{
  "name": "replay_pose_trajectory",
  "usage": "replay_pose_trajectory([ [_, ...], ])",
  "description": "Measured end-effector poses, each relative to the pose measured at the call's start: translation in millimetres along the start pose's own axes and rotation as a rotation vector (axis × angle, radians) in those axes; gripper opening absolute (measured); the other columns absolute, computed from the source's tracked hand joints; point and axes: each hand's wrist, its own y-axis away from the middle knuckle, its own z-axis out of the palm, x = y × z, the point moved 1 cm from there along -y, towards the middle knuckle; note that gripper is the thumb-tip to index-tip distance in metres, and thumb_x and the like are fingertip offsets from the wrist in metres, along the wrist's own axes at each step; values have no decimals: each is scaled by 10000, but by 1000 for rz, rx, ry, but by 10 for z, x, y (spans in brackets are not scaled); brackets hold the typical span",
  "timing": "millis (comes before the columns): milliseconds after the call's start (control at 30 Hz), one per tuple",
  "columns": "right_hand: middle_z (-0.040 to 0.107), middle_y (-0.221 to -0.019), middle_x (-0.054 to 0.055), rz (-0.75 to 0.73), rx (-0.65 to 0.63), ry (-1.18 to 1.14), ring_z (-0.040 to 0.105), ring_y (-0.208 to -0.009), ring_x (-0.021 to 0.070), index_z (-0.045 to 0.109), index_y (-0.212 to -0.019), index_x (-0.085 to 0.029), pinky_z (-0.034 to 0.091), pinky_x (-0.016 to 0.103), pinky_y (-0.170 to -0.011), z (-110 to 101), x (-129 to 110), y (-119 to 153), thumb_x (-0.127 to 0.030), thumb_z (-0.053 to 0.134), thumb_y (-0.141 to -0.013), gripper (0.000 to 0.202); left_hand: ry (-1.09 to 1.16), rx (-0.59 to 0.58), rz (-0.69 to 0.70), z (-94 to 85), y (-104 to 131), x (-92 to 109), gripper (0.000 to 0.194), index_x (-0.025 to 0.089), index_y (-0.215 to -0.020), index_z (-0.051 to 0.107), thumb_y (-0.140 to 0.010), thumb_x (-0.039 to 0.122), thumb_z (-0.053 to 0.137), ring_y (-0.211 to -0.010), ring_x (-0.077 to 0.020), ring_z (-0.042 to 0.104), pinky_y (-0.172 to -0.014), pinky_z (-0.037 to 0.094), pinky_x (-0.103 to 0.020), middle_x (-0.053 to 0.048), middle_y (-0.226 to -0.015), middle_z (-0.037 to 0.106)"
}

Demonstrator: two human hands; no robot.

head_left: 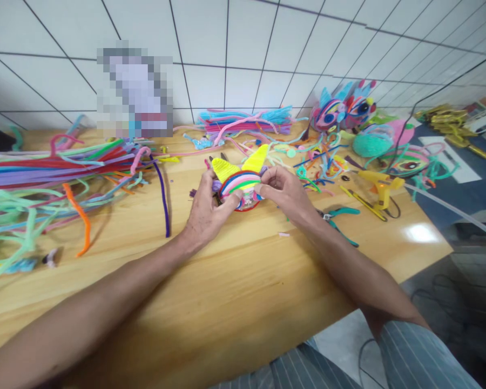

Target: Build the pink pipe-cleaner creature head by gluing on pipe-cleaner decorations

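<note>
Between my two hands is a small pipe-cleaner animal head (243, 182) with yellow pointed ears and curved bands of several colours. My left hand (210, 208) grips its left side, the thumb pressed on the lower front. On the other side my right hand (283, 192) pinches the edge, thumb and fingertips close together near the middle. The fingers hide part of the head's sides and lower front. Teal-handled pliers (340, 216) lie on the table just right of my right forearm.
Bundled pipe cleaners (65, 167) cover the left of the wooden table (227, 302); another bundle (247, 120) lies against the tiled wall. Finished-looking colourful heads (340, 108) stand at back right. A yellow glue gun (383, 189) with its cord and a yellow cutter (362, 202) lie at right.
</note>
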Motion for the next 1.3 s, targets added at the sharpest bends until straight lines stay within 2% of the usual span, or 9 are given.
replay_pose_trajectory([
  [233, 661, -756, -31, 26, -18, -67, 598, -721, 153, 648, -825, -232, 460, 327, -710, -7, -17, 4, -404, 804, -738, 249, 2, 0, -30, -12, -1, 8, 409, 233, -1218, 557, -921, 437, 752, -979, -188, 706, -886, 614, -342, -34, -1123, 713],
  [433, 635, -737, -44, 6, 1, -29, 566, -680, 142, 607, -816, -242, 442, 314, -653, 14, -12, 1, -430, 841, -706, 319, -14, 0, -11, -11, 3, 9, 401, 236, -1226, 560, -927, 432, 741, -974, -189, 697, -893, 611, -354, -35, -1131, 712],
  [700, 602, -728, -51, 4, 18, -15, 538, -681, 135, 583, -808, -244, 441, 312, -661, 32, -24, 14, -483, 881, -700, 397, -46, 6, 47, -5, 20, -79, 401, 233, -1274, 580, -961, 437, 724, -1034, -215, 698, -953, 601, -395, -61, -1190, 718],
  [1000, 564, -704, -63, 3, 24, 2, 496, -655, 125, 578, -802, -247, 423, 312, -647, 43, -23, 14, -518, 898, -696, 433, -65, 5, 43, -12, 13, -69, 345, 234, -1211, 581, -965, 433, 719, -972, -210, 691, -896, 602, -389, -52, -1122, 715],
  [1300, 589, -713, -57, 24, 32, -1, 516, -662, 129, 586, -802, -241, 427, 315, -656, 41, -32, 19, -542, 904, -683, 454, -23, -10, 46, -22, 27, -76, 384, 235, -1287, 588, -989, 443, 712, -1084, -249, 696, -1004, 589, -447, -79, -1221, 727],
])
